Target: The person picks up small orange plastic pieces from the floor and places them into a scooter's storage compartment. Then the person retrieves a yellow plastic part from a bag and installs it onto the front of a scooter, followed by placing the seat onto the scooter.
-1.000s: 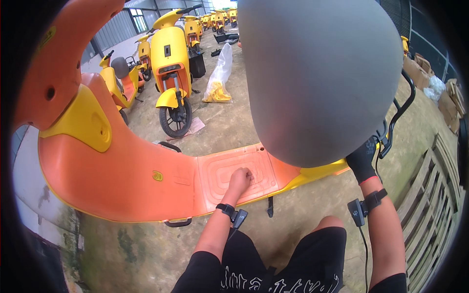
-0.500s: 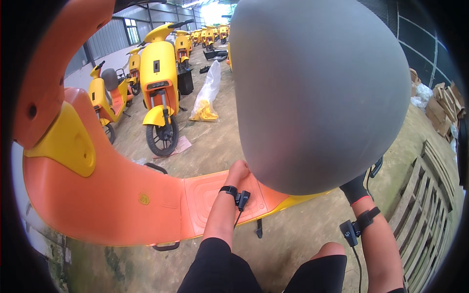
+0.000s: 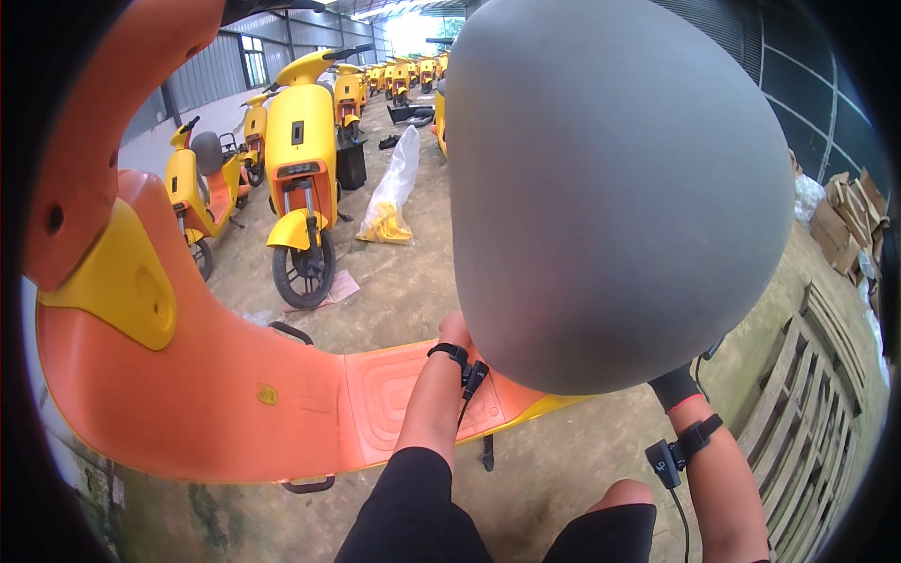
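Note:
A large grey scooter seat (image 3: 619, 197) fills the upper right and hides much of what lies beneath it. My left hand (image 3: 456, 328) reaches over the orange footboard (image 3: 389, 399) to the seat's lower left edge; its fingers are out of sight. In a dark glove, my right hand (image 3: 674, 387) is partly behind the seat's lower right edge, fingers also hidden. Whether either hand holds anything cannot be made out. The footboard runs up into the scooter's orange front shield (image 3: 206, 403), which carries a yellow panel (image 3: 127, 281).
Several yellow scooters stand beyond, the closest being a yellow scooter (image 3: 300, 141). A clear plastic bag (image 3: 389, 192) with yellow pieces sits on the concrete floor. At right lie a wooden pallet (image 3: 798, 413) and a heap of cardboard (image 3: 845, 225).
My view has shifted slightly, and the seat sits a little lower in it. My right hand has moved slightly left and down in view, while my left hand remains beside the seat.

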The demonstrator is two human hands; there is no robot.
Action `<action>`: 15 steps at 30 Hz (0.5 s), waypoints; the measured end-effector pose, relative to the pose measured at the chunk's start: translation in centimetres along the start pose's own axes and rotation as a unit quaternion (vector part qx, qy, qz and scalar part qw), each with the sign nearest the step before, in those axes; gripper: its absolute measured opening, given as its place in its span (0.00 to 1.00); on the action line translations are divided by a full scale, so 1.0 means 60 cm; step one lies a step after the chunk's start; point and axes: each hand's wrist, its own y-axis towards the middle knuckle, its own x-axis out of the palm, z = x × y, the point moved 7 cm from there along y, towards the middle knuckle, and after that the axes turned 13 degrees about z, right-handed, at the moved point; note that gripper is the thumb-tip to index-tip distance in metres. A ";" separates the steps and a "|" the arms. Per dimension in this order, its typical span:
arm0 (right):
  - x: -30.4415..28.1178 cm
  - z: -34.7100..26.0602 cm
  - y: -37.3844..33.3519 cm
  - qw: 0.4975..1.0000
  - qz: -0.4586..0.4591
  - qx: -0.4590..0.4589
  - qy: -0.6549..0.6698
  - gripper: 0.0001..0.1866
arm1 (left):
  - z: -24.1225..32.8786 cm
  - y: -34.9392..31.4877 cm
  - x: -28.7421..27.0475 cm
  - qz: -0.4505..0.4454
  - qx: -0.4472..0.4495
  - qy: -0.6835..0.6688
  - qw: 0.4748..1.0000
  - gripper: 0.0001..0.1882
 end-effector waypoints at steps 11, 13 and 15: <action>-0.022 -0.031 0.005 0.982 0.064 -0.119 -0.134 0.22 | -0.091 0.088 0.050 0.069 0.070 -0.014 0.995 0.12; -0.033 -0.040 0.011 0.985 0.057 -0.107 -0.119 0.22 | -0.117 0.125 0.062 0.070 0.125 0.074 0.987 0.12; -0.043 -0.049 0.015 0.987 0.052 -0.105 -0.112 0.21 | -0.158 0.155 0.081 0.072 0.112 0.109 0.985 0.13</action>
